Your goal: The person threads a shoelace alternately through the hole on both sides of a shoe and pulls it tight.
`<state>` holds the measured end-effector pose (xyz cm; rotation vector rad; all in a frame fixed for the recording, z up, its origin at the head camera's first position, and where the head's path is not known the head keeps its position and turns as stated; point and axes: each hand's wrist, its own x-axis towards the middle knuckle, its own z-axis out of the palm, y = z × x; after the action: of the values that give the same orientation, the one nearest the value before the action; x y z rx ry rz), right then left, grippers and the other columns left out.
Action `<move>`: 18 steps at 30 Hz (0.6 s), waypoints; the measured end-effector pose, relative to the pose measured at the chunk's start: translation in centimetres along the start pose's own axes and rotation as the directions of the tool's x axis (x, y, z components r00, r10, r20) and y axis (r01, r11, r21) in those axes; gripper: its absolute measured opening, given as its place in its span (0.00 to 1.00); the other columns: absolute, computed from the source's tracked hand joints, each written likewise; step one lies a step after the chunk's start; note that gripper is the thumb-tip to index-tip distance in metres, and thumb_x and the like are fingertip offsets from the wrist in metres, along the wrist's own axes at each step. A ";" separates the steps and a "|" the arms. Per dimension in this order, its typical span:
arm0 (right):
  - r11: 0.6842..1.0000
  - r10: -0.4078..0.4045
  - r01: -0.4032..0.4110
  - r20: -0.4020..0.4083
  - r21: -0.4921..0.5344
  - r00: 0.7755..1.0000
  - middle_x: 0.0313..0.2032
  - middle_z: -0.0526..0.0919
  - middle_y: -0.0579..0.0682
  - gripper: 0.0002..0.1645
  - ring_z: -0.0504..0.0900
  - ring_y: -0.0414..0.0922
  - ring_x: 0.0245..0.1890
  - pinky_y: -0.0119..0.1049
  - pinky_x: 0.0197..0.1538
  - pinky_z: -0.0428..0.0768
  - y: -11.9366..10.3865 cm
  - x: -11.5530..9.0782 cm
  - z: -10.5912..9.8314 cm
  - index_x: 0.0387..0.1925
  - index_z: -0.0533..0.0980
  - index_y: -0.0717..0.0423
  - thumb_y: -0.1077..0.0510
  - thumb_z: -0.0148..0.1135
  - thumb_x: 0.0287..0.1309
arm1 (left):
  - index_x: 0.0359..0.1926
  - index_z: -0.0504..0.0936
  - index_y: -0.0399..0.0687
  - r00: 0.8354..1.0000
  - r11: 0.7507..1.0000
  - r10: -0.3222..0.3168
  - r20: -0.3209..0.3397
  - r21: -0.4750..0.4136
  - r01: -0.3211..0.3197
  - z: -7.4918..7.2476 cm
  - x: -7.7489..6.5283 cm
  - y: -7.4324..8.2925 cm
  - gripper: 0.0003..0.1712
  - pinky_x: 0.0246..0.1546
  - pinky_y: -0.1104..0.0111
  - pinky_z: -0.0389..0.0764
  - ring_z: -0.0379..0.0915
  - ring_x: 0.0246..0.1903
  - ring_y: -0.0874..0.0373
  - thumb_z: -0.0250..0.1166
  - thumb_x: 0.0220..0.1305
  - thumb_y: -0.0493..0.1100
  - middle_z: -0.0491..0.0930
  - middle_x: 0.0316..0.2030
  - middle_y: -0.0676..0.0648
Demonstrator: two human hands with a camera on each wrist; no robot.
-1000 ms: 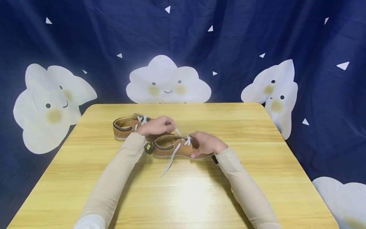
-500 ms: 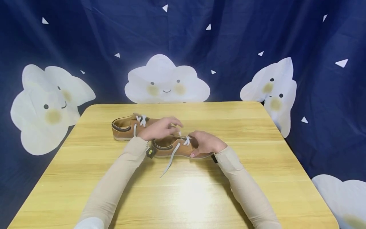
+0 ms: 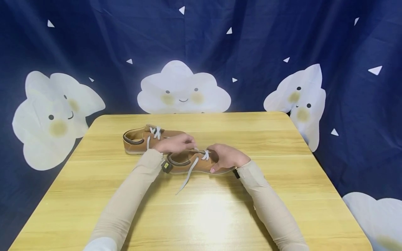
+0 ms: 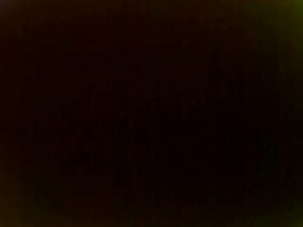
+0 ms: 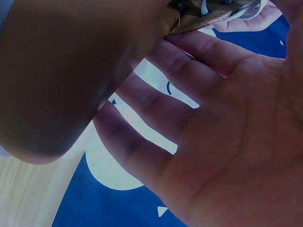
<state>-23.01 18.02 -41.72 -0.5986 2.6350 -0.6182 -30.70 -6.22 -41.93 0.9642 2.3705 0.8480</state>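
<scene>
A brown lace-up shoe (image 3: 185, 167) lies lengthwise on the wooden table, toe to the right. One end of its pale shoelace (image 3: 189, 177) trails over the near side onto the tabletop. My right hand (image 3: 228, 157) grips the toe, thumb on the near side and fingers beyond; the right wrist view shows those fingers against the shoe's toe (image 5: 61, 71). Over the far side of the lacing, my left hand (image 3: 177, 143) pinches the lace's other end, mostly hidden by the fingers. In the right wrist view, fingertips of the left hand (image 5: 251, 22) appear beside the eyelets.
Behind the left hand stands a second brown shoe (image 3: 135, 141), also with pale laces, toe partly covered. The wooden table (image 3: 257, 209) ends before a dark blue curtain (image 3: 251, 52) printed with clouds. The left wrist view is almost black.
My left hand held the lace up, then its fingers loosened and spread; now they have curled in again, lower and near the eyelets. The right hand and both shoes stay in place.
</scene>
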 end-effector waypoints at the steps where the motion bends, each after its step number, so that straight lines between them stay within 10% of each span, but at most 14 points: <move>1: 1.000 -0.006 0.006 0.003 -0.004 1.000 0.73 0.71 0.60 0.56 0.68 0.59 0.74 0.55 0.78 0.66 0.0 0.0 -0.1 0.74 0.65 0.63 0.53 0.83 0.47 | 0.47 0.83 0.45 1.000 1.000 0.006 -0.022 0.009 -0.006 0.0 0.0 0.0 0.12 0.46 0.63 0.81 0.77 0.41 0.54 0.57 0.78 0.46 0.84 0.46 0.45; 8: 0.991 -0.132 0.134 -0.104 0.017 0.986 0.69 0.75 0.58 0.47 0.73 0.57 0.71 0.52 0.74 0.72 -0.7 -0.9 -1.0 0.70 0.70 0.61 0.54 0.81 0.52 | 0.53 0.84 0.41 0.970 0.990 0.121 -0.209 0.092 -0.104 0.3 -1.1 1.0 0.13 0.56 0.56 0.83 0.80 0.51 0.50 0.56 0.75 0.37 0.82 0.53 0.44; 14: 0.929 -0.369 0.361 -0.259 -0.080 0.893 0.44 0.84 0.48 0.14 0.83 0.49 0.46 0.39 0.52 0.83 -2.4 -1.1 -1.1 0.45 0.85 0.53 0.60 0.77 0.56 | 0.59 0.83 0.41 0.964 0.979 0.152 -0.218 0.168 -0.117 0.8 -2.3 1.7 0.19 0.47 0.63 0.84 0.80 0.41 0.59 0.53 0.76 0.39 0.86 0.53 0.45; 18: 0.915 -0.401 0.364 -0.290 -0.176 0.869 0.37 0.84 0.47 0.07 0.82 0.47 0.38 0.33 0.42 0.80 -2.9 -1.0 -0.7 0.37 0.87 0.52 0.63 0.76 0.56 | 0.63 0.82 0.47 0.973 0.984 0.092 -0.213 0.169 -0.056 1.4 -2.7 1.5 0.21 0.34 0.66 0.79 0.71 0.26 0.62 0.50 0.78 0.45 0.87 0.50 0.48</move>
<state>-21.54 16.37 -39.43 -1.1697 2.8896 -0.7314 -27.36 -6.85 -41.44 1.0775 2.6418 0.8377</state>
